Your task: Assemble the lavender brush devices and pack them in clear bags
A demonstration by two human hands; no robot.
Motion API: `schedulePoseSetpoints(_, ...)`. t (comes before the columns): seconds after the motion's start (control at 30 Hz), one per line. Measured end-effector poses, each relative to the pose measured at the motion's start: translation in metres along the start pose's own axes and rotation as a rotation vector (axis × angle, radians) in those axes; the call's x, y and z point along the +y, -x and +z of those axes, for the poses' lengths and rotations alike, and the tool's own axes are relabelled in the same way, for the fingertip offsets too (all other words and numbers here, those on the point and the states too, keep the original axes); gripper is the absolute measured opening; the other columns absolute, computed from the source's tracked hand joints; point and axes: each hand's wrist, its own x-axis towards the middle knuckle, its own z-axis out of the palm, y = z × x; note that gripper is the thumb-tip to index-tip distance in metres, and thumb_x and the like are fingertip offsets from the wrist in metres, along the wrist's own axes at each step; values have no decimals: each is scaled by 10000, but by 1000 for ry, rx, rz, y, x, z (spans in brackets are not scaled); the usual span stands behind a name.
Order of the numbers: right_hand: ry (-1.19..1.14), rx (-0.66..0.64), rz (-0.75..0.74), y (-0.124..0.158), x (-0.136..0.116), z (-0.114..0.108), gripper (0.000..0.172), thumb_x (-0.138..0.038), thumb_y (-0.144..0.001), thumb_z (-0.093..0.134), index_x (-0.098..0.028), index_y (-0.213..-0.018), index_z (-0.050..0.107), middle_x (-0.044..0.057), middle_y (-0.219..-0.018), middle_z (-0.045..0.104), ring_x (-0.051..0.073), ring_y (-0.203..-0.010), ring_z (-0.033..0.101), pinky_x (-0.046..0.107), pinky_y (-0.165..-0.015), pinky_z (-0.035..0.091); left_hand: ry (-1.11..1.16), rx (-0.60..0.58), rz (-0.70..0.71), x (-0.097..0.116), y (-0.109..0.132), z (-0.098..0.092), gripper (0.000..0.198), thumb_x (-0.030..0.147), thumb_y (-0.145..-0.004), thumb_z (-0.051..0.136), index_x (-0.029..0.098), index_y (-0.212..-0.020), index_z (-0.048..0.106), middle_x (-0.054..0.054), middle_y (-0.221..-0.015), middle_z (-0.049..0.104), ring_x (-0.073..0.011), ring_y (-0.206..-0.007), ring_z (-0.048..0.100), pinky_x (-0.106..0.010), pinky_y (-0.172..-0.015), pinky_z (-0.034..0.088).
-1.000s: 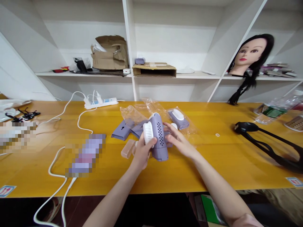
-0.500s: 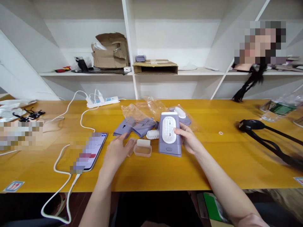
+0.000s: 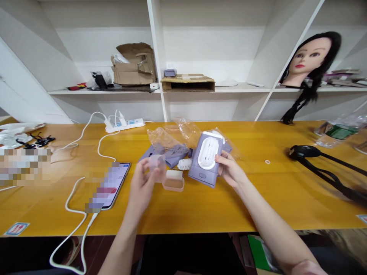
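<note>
My right hand (image 3: 229,168) grips a flat purple case (image 3: 195,170) with a white oval bristled panel (image 3: 208,153) on its face; the case tilts above the table. Between the fingers of my left hand (image 3: 142,179) is a small translucent plastic cover (image 3: 157,165), slightly blurred. Just right of that hand, a clear pinkish tray (image 3: 173,186) with a white block (image 3: 174,175) at its back edge lies on the table. A white bristled oval piece (image 3: 184,164) lies behind the tray. Several purple parts (image 3: 174,154) sit beyond, partly under a clear plastic bag (image 3: 160,137).
To the left lies a phone (image 3: 119,187) with a white charging cable (image 3: 67,198). A power strip (image 3: 126,124) stands at the back. On the right are a black strapped device (image 3: 306,151), a small ring (image 3: 267,162) and plastic bottles (image 3: 341,131). Shelves hold cardboard boxes (image 3: 134,68) and a mannequin head (image 3: 311,57).
My left hand has lifted the translucent cover off the table. The purple case in my right hand has tilted, its top leaning to the right.
</note>
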Motion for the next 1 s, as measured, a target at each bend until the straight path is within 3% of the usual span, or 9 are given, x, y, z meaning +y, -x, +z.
schedulePoseSetpoints(0.07,27,7,-43,1,-2,-1,382,-303,-604,730,-239,-964,620,37,-952,706,205,-821,663,316,-692,529,256,-142,-73,14,-8,21,461,406,-736,627,235,-1146,507,-54,-1115,599,-187,-846,637,-293,-735,477)
schedulePoseSetpoints(0.17,77,-32,-75,2,-4,-5,408,-345,-605,709,-244,-992,632,31,-982,701,202,-844,657,308,-712,514,423,-188,-93,30,-33,51,413,379,-734,635,195,-1099,579,-33,-972,633,-137,-728,612,-252,-687,463)
schedulePoseSetpoints(0.27,165,-109,-50,2,-5,-12,510,-381,-605,696,-265,-1097,625,30,-1087,676,218,-944,638,325,-782,496,541,-314,-161,31,-59,71,433,391,-743,619,186,-1125,592,-28,-862,661,-115,-618,570,-227,-582,419)
schedulePoseSetpoints(0.33,234,-179,-21,2,-5,-15,580,-376,-613,702,-277,-1174,597,26,-1179,637,232,-1040,602,345,-846,473,619,-305,-249,25,-68,77,418,424,-752,597,157,-1072,623,-44,-836,673,-139,-663,592,-231,-582,415)
schedulePoseSetpoints(0.43,304,-318,4,3,-1,-16,600,-341,-645,714,-287,-1225,569,6,-1291,563,230,-1145,535,360,-940,418,646,-326,-284,16,-69,76,411,426,-744,601,149,-1045,644,-50,-846,684,-165,-734,609,-247,-631,425)
schedulePoseSetpoints(0.53,343,-410,30,2,2,-14,590,-315,-696,699,-307,-1262,532,-10,-1317,538,215,-1153,522,366,-969,396,550,-450,-194,13,-65,68,413,393,-710,636,146,-1039,666,-57,-851,689,-187,-768,610,-263,-681,428)
schedulePoseSetpoints(0.63,343,-419,45,2,5,-12,561,-305,-729,680,-312,-1267,520,-3,-1255,576,192,-1086,557,333,-920,430,412,-546,-62,14,-62,63,418,356,-711,639,185,-1092,658,-58,-1006,683,-218,-889,606,-278,-771,423)
schedulePoseSetpoints(0.73,328,-423,57,2,5,-12,601,-314,-733,679,-295,-1298,474,19,-1167,605,178,-1013,581,299,-839,463,266,-561,77,15,-61,61,406,327,-742,610,222,-1133,641,-41,-1130,648,-238,-1030,564,-291,-878,390)
schedulePoseSetpoints(1.0,321,-461,74,2,2,-13,733,-322,-726,684,-292,-1374,344,25,-1144,596,151,-906,590,270,-777,456,207,-553,197,17,-57,61,381,291,-745,599,215,-1116,645,-45,-1195,622,-251,-1118,526,-307,-966,347)
